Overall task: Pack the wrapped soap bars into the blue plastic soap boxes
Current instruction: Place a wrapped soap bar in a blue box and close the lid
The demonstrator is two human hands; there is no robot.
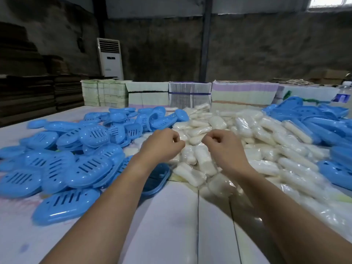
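A big heap of white soap bars in clear wrap (245, 141) covers the middle and right of the table. Blue plastic soap boxes with slotted faces (80, 166) lie piled on the left, and more blue boxes (320, 122) are stacked at the right. One open blue box (158, 180) sits partly under my left forearm. My left hand (162, 143) and my right hand (222, 145) hover side by side above the soap heap. Both have their fingers curled into loose fists, and nothing shows in either.
The white table (171, 225) has seams running toward me. Stacks of flat printed cartons (190, 96) line the far edge. A white standing air conditioner (110, 58) is behind them, and dark cardboard stacks (28, 88) stand at the left.
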